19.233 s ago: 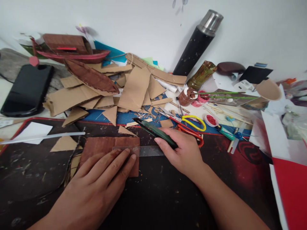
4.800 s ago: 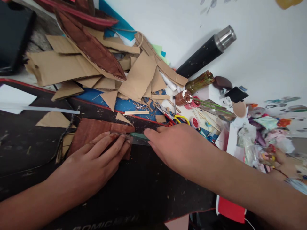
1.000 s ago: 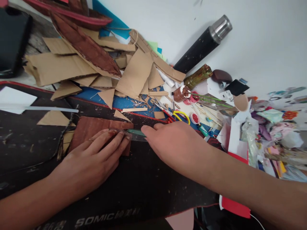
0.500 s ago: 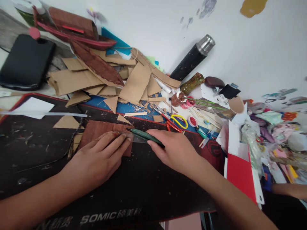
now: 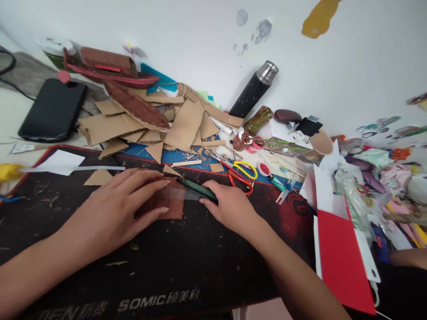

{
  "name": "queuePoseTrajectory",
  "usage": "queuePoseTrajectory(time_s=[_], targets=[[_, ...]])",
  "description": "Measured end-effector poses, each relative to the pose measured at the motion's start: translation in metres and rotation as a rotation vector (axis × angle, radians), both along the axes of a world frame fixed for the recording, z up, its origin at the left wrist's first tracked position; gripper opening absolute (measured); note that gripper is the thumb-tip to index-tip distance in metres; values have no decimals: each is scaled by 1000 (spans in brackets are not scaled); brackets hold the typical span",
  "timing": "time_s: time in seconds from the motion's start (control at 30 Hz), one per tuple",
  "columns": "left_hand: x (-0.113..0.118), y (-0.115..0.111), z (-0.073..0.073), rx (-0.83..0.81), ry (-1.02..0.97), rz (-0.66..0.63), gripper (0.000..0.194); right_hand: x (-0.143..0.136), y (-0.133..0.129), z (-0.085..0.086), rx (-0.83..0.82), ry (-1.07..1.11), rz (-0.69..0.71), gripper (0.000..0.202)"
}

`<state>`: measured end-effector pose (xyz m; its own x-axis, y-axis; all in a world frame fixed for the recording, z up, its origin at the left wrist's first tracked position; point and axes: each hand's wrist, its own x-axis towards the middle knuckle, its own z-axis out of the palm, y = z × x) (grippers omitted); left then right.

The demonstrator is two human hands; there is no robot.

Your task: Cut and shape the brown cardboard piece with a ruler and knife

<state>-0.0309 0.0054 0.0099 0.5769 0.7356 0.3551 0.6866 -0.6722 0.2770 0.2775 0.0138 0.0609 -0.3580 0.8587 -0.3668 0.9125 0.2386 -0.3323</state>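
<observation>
A person leans over a black mat [image 5: 187, 266], working with both bare hands. The right hand [image 5: 230, 206] is wrapped round a dark green knife [image 5: 200, 190], its tip at the far right part of a brown card [image 5: 172, 212]. The card lies flat on the mat, largely hidden beneath the left hand [image 5: 115, 206], with a clear ruler [image 5: 191, 195] across it, jutting past its right edge. The left hand arches over both, a wide gap between thumb and fingers; I cannot tell whether it presses down or floats just above.

The cutting seems under way rather than finished: I see no strip parted from the card, though the hand covers much of the line. Behind, a brown-roofed boat [image 5: 108, 71] looks already built, and a pointed brown hull [image 5: 136, 106] looks shaped, resting on cardboard scraps [image 5: 185, 124].
</observation>
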Motion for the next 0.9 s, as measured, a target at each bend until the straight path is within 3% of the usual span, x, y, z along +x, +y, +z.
queuePoseTrajectory(time_s=[0.13,0.27,0.4,0.6,0.7,0.8,0.9], targets=[[-18,7,2,17,110,-6,70,-2,-4,-1,23,-9,-4,34],[-32,7,-1,15,227,-32,69,-1,-8,-2,41,-33,-16,34],[-36,8,-8,46,220,-52,76,1,-12,-4,58,-29,-42,36],[-18,-3,-14,49,176,-8,78,9,-18,-5,83,-48,-89,36],[-2,-14,-10,23,190,103,80,14,-20,-4,89,-65,-104,38],[13,-24,-3,-2,159,256,101,17,-21,-2,88,-62,-102,37],[17,-28,1,-17,195,265,111,18,-22,0,88,-63,-80,36]])
